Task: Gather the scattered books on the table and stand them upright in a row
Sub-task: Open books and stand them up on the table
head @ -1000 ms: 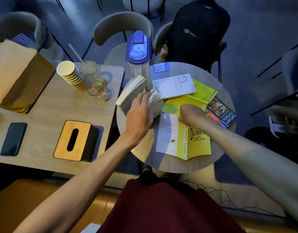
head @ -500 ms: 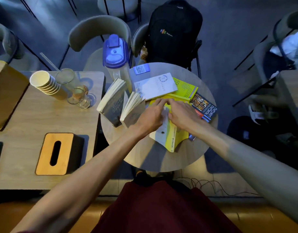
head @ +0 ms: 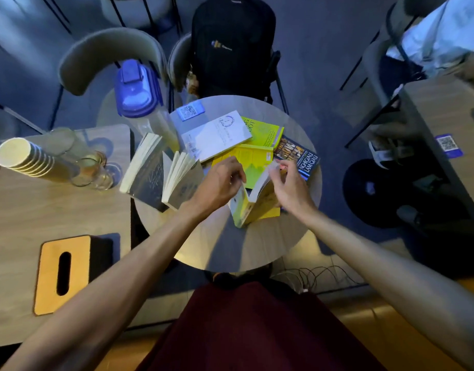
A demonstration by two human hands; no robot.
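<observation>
On the round table [head: 230,250], two grey paperbacks stand upright, one at the left [head: 143,170] and one [head: 181,183] beside it. My left hand [head: 217,180] and my right hand [head: 289,183] both pinch the top edge of a yellow book [head: 253,204], which stands tilted on its lower edge. Behind it lie a white book [head: 217,135], a flat yellow sheet-like book [head: 246,162], another yellow book [head: 265,131] and a dark book with blue spine text [head: 300,156].
A blue-lidded pitcher [head: 137,89] stands at the table's far left edge. On the wooden table to the left are stacked paper cups [head: 21,162], glasses [head: 94,167] and a tissue box [head: 64,271]. A black backpack [head: 230,44] sits on a chair behind.
The yellow book was lying flat a second ago; both hands have lifted it onto its edge. My left hand left the grey paperback and came over to the yellow book.
</observation>
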